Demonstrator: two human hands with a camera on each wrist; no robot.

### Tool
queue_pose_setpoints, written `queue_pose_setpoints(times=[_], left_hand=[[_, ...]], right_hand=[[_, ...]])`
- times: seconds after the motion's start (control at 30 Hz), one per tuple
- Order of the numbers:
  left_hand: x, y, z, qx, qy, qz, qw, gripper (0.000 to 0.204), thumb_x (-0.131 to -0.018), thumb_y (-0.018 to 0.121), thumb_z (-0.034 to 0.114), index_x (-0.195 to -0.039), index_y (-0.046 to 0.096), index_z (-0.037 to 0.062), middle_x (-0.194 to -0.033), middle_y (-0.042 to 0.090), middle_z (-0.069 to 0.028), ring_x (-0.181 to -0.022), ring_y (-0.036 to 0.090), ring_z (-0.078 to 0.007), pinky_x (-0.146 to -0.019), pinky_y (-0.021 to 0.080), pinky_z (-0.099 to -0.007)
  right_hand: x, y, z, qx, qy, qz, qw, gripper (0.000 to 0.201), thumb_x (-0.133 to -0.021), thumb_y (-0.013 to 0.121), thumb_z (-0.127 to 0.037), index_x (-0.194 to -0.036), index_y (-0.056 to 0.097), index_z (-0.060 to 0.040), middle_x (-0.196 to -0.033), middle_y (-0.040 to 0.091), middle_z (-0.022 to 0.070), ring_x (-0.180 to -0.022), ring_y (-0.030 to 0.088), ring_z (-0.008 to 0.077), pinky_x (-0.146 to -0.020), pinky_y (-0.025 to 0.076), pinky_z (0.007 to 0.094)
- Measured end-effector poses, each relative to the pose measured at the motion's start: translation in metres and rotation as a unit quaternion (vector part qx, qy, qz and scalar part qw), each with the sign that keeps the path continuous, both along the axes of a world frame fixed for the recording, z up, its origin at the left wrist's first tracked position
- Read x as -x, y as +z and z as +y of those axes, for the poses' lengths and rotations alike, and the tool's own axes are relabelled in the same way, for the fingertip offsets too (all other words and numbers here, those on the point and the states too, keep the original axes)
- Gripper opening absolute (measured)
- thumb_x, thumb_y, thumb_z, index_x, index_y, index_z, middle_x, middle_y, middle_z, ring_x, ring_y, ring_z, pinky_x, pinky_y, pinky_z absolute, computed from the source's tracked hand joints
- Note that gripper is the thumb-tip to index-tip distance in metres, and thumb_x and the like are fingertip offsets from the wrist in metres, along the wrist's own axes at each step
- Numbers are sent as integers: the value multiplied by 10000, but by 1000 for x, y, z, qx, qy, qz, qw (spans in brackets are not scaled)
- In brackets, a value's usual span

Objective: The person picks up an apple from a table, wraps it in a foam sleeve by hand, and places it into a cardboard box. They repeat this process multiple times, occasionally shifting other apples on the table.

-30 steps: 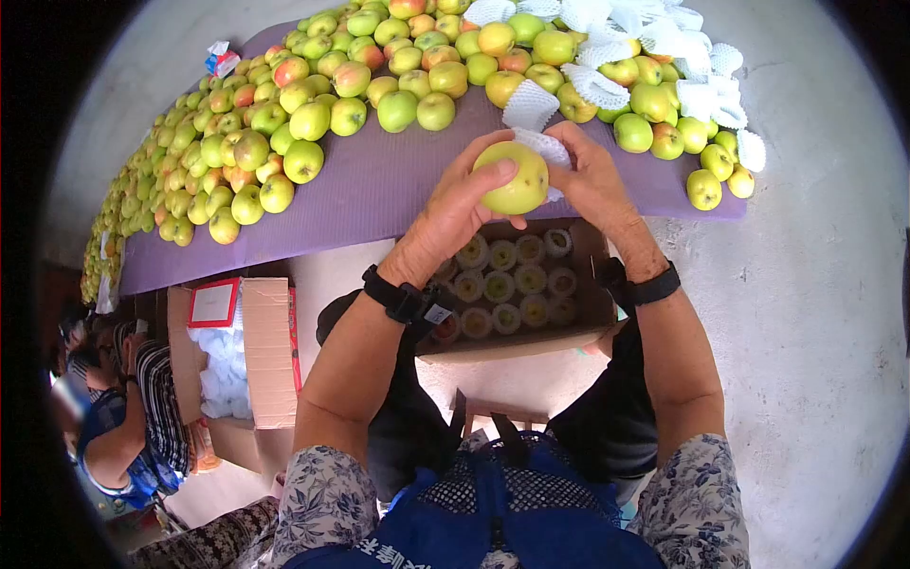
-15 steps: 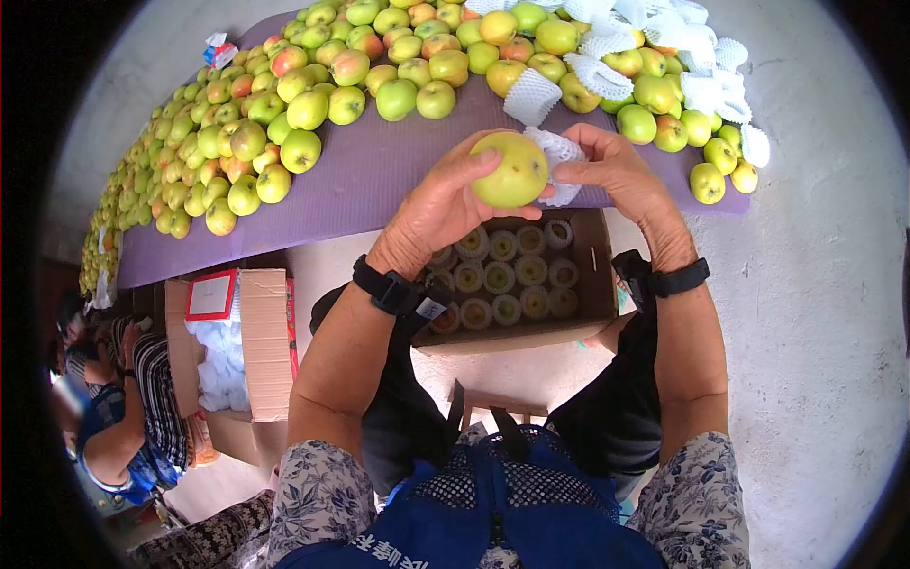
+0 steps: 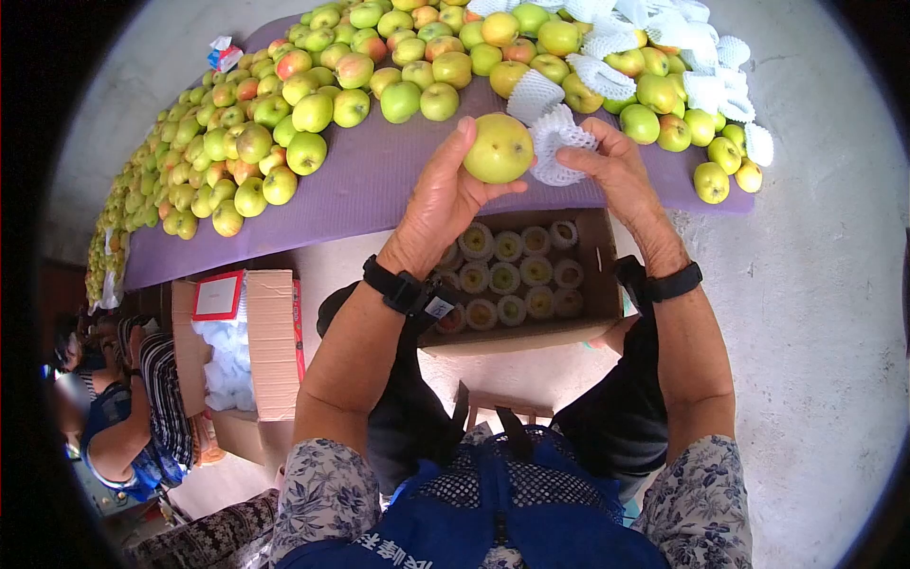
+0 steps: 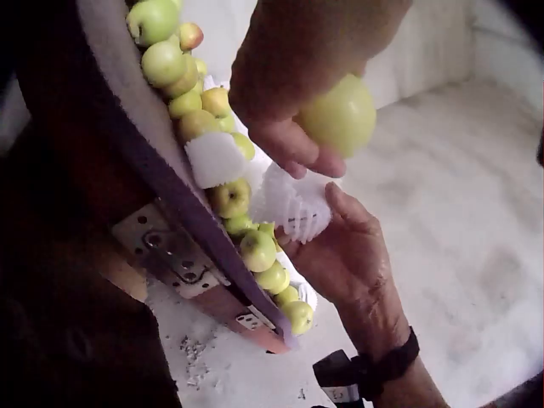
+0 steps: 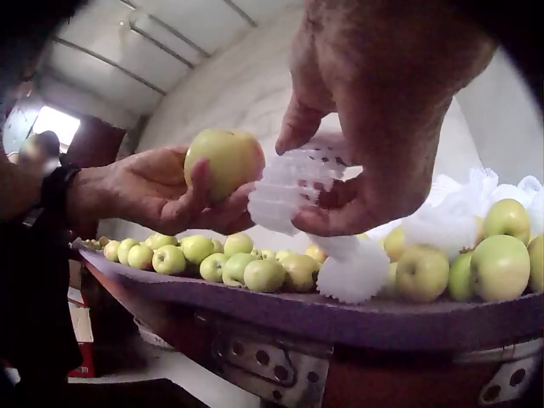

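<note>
In the head view my left hand (image 3: 438, 199) holds a yellow-green apple (image 3: 499, 149) in its fingers, thumb along its left side. Just to the right, my right hand (image 3: 624, 180) pinches a white foam net sleeve (image 3: 557, 137) between thumb and fingers. The sleeve's mouth faces the apple, its rim right beside the fruit. From the right wrist the apple (image 5: 225, 161) appears at the left end of the sleeve (image 5: 293, 187), outside it. The left wrist view has the sleeve (image 4: 293, 204) below the apple (image 4: 342, 117).
Many loose apples (image 3: 308, 112) cover the purple-topped table (image 3: 379, 180), with more foam sleeves (image 3: 701, 57) at its right end. Below the hands stands a cardboard box (image 3: 602, 275) with rows of sleeved apples. Another box (image 3: 270, 341) holds white foam; a seated person (image 3: 118, 431) is at far left.
The left hand has shifted the apple slightly left and up, and its thumb has moved off the apple's face to its side. The sleeve in the right hand now shows more fully, mouth toward the apple.
</note>
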State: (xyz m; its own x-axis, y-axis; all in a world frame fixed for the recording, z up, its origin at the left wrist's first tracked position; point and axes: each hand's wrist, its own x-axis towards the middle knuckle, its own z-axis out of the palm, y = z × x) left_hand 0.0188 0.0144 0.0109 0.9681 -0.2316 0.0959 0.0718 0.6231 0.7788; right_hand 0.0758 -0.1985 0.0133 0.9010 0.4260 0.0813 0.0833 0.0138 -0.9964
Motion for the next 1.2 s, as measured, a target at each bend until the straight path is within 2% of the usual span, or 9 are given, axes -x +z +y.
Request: queue_pose_setpoints(times=[0.17,0.27,0.33,0.47,0.53,0.63,0.87,1.03,1.2], left_hand=[[7,13,-4,-88,49,-48,994,587,-992,366,462,-1325,388,-20,-1221,545,-190,-1115,579,-349,-825,575,-388],[7,12,-5,-72,49,-39,995,598,-988,371,470,-1323,389,-25,-1216,547,-188,-1131,570,-343,-825,575,-374],[4,8,-2,52,-19,23,998,494,-986,455,384,-1285,435,-9,-1161,571,-158,-1068,609,-281,-789,570,-377],[6,12,-2,63,-31,13,997,472,-961,527,315,-1279,426,-18,-1148,573,-157,-1067,611,-275,-787,568,-356],[10,13,-3,-121,11,-53,991,538,-959,495,368,-1297,409,-43,-1231,544,-186,-1126,578,-315,-785,578,-350],[16,17,-5,-139,-4,-28,990,514,-933,546,305,-1292,415,-39,-1227,548,-182,-1103,596,-288,-787,575,-348],[12,17,-1,-15,-35,36,999,473,-853,651,180,-1238,467,-24,-1122,588,-119,-995,616,-206,-801,563,-359],[14,7,-5,-200,-27,-33,979,562,-806,672,126,-1292,428,-18,-1178,568,-103,-1092,568,-199,-907,506,-361],[14,11,-8,-252,-14,-64,965,605,-762,731,109,-1286,446,8,-1153,557,-75,-1057,556,-153,-920,473,-300]], right_hand=[[-2,-2,1,33,-56,-1,998,191,-777,708,-108,-925,634,-12,-849,645,26,-774,560,80,-718,453,242],[-1,-10,5,20,-66,-37,997,187,-768,711,-108,-902,623,-10,-822,642,24,-743,560,87,-682,455,247],[4,-6,9,41,-77,-59,994,187,-766,711,-111,-888,614,-8,-806,637,30,-727,558,89,-663,456,253],[5,-12,15,83,-131,-99,983,194,-764,713,-117,-869,592,-8,-765,625,47,-696,555,96,-629,464,274],[5,-16,19,95,-139,-121,978,197,-766,712,-113,-876,585,-12,-764,620,47,-698,552,98,-632,466,277],[5,-15,22,105,-148,-148,972,200,-769,709,-101,-891,572,-18,-765,612,43,-701,545,101,-637,467,280],[13,-4,26,82,-126,-133,980,199,-788,667,-38,-948,549,-26,-825,608,42,-768,537,94,-682,469,272],[8,-14,26,31,-103,-141,984,214,-812,622,4,-1004,532,-22,-845,606,39,-793,541,96,-702,471,272],[9,-13,26,-11,-109,-139,984,235,-821,594,19,-1050,549,-14,-845,604,39,-796,540,94,-702,473,267]])
